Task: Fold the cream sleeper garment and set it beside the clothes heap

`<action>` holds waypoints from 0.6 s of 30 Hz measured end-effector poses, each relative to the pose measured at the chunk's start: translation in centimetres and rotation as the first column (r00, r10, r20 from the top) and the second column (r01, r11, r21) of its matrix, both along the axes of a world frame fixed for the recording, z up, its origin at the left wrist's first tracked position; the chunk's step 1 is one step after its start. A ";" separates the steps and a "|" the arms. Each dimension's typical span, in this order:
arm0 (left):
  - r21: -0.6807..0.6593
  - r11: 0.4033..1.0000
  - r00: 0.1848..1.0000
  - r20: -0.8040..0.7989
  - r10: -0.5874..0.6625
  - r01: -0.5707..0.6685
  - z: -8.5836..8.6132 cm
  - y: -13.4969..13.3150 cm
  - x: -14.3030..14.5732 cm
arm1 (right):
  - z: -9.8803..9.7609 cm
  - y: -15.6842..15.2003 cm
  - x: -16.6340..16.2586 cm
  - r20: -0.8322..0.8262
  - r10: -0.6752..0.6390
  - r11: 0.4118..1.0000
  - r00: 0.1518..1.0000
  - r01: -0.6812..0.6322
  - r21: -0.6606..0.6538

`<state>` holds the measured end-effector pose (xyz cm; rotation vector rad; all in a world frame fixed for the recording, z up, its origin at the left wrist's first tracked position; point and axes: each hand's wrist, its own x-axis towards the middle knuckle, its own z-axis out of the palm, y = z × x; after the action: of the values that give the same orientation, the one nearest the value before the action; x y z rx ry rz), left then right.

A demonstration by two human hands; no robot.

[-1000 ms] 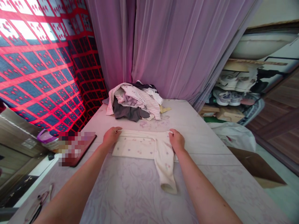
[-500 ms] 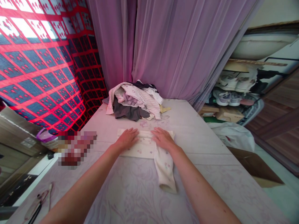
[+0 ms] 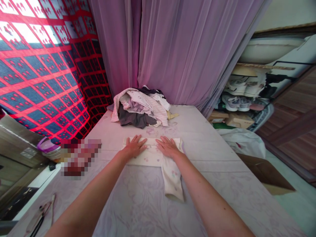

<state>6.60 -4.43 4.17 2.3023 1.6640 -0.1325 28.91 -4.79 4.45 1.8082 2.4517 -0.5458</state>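
Cream garment [image 3: 150,158] lay beneath our left hand [image 3: 134,147] and right hand [image 3: 168,147], both flat, unclenched, fingers spread; floral sheet [image 3: 209,141] stretched from its far edge to the clothes pile [image 3: 142,108].

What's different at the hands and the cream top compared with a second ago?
The left hand and right hand let go of the far corners of the cream printed top, moved inward toward each other, and now lie on it, fingers spread. Its sleeve still points toward the person; the clothes pile beyond stayed put.
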 end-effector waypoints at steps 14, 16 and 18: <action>0.087 0.977 0.978 0.059 -0.200 0.195 -0.2 -1.4 0.9 | -0.6 -2.1 2.4 -0.044 -0.054 0.994 0.998 0.058 0.093; 0.067 0.981 0.979 0.071 -0.189 0.184 -0.1 -1.0 1.0 | -0.5 -1.4 2.6 -0.084 -0.067 0.995 0.994 0.073 0.066; 0.054 0.983 0.980 0.077 -0.181 0.177 0.1 -1.0 1.0 | -0.4 -0.9 3.4 -0.183 -0.069 0.996 0.981 0.079 0.046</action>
<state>7.57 -5.48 4.25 2.4557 1.4340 -0.0376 32.27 -5.64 4.03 1.9591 2.5438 -0.6854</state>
